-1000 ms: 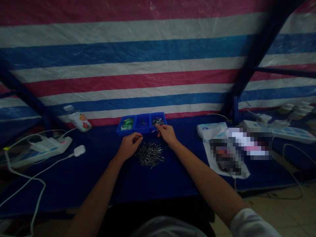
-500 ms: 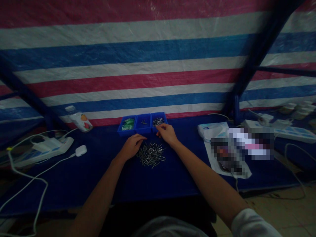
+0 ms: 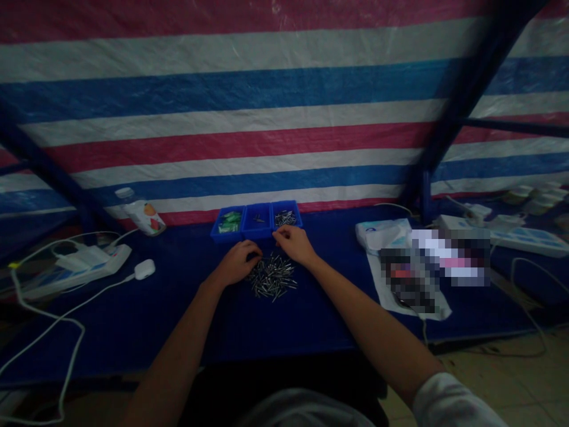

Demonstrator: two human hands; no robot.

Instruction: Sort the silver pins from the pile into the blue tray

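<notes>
A loose pile of thin metal pins [image 3: 274, 277] lies on the blue tabletop in front of me. My left hand [image 3: 240, 262] is at the pile's upper left edge, its fingers curled in; whatever they hold is too small to make out. Just beyond the pile, my right hand [image 3: 294, 244] is closed in a pinch close to the front of the right blue bin [image 3: 299, 223]. Nothing between its fingertips can be told apart. That bin holds many similar metal pieces [image 3: 284, 218]. In the middle bin [image 3: 258, 209] lie a few pieces, and the left bin holds green-and-clear packets [image 3: 229, 223].
A bottle [image 3: 141, 212] stands back left, near a power strip [image 3: 95, 267] and a white charger [image 3: 144, 270] with cables. On the right lie a tissue pack [image 3: 384, 232], blurred items on white paper and another power strip [image 3: 528, 240]. Striped sheeting [image 3: 249, 142] hangs behind.
My right hand has drawn back slightly from the right bin, down and leftward toward the pile. My left hand's fingers have curled in more at the pile's edge.
</notes>
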